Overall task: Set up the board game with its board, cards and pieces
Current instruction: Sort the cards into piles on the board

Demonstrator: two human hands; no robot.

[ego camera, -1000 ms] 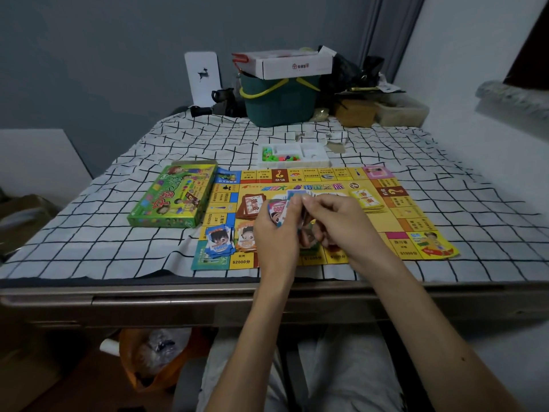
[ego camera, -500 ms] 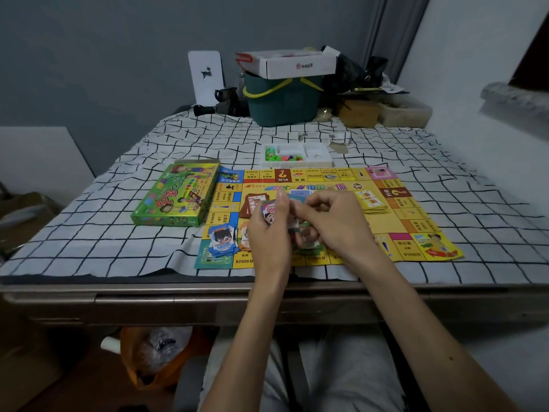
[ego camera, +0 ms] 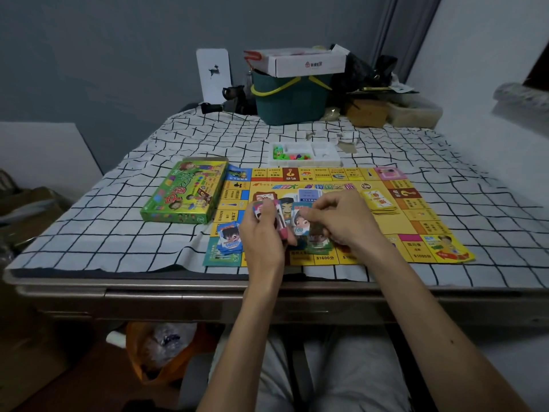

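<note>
Two hands mid-frame over the board (ego camera: 416, 203): left hand (ego camera: 263, 236) grips fanned notes (ego camera: 279, 208), right hand (ego camera: 341, 221) pinches the 100 note (ego camera: 299, 223) off them. Probably sorting by value; blue pile (ego camera: 230, 237) sits just left.

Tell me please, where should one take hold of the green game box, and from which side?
Probably the near short end of the green game box, coming from the front left. It lies flat with its long axis pointing away, and its right long side sits against the board; the left side and near end are free on the cloth.
</note>
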